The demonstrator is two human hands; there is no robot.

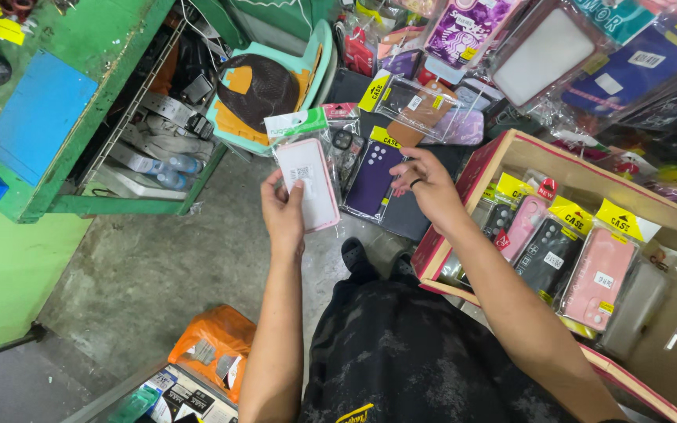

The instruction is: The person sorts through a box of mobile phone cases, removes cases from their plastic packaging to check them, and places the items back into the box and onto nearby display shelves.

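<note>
Left hand (284, 215): its grip is closed on a pink phone case in a clear bag (308, 184), thumb in front and fingers behind. It holds the case up over the grey floor (158, 266), near the middle of the scene.

Right hand (430, 186): its fingers are spread apart and hold nothing. It has a dark ring on one finger. It hovers just over a purple phone case (373, 178) in its bag, to the right of the pink one.

Cardboard box (511, 149): it sits on the right, with red edges. Inside, phone cases stand in a row in their bags: a black case (548, 254), a small pink case (523, 225) and a big pink case (597, 279). Most have yellow tags on top.

Far pile (464, 47): more bagged cases lie spread out at the far side, purple, blue and clear ones.

Green shelf (103, 102): it stands on the far left, with a wire rack holding boxes and bottles.

Orange bag (213, 337): it lies on the floor, near and left.
</note>
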